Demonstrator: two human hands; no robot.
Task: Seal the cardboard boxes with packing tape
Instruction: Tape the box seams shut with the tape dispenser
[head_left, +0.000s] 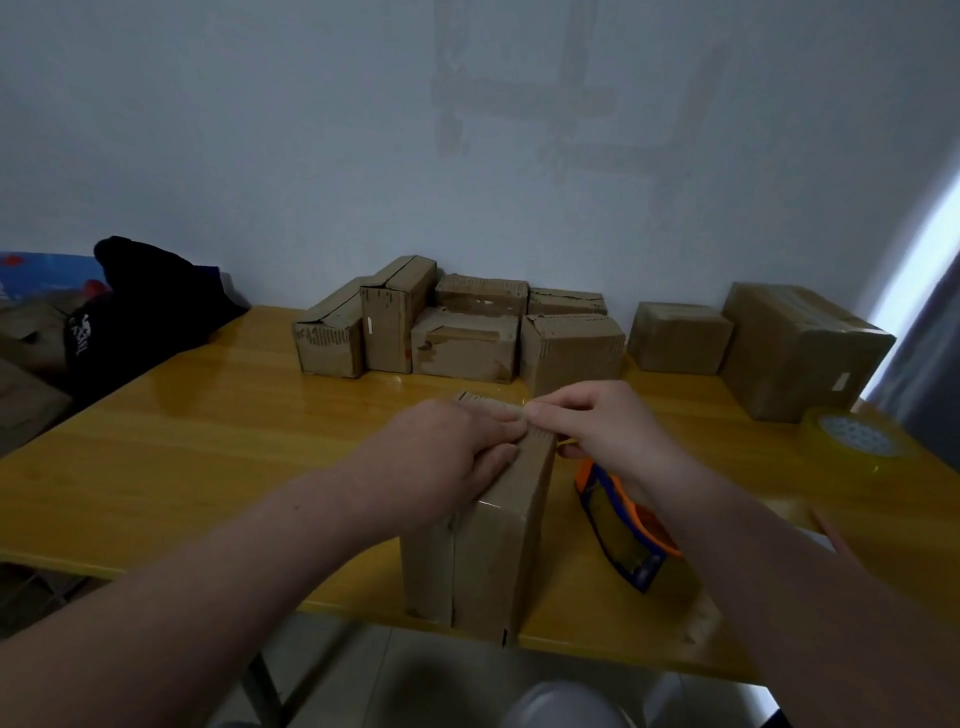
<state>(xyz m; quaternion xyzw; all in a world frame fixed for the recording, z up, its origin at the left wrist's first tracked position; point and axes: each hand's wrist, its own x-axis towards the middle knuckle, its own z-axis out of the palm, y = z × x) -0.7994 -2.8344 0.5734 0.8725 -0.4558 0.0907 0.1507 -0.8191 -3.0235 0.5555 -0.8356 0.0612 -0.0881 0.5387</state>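
A tall cardboard box (483, 551) stands upright at the front edge of the yellow table (208, 447). My left hand (441, 452) lies on its top with the fingers flat across it. My right hand (597, 431) is at the top right corner of the box, thumb and forefinger pinched together on what looks like a strip of clear tape. An orange and blue tape dispenser (623, 530) lies on the table just right of the box, under my right wrist. A roll of clear tape (852, 434) sits at the far right.
Several small cardboard boxes (457, 327) are grouped against the wall at the back. Two larger boxes (800, 348) stand at the back right. A black bag (140, 306) lies at the table's left corner. A stool top (566, 706) shows below the front edge.
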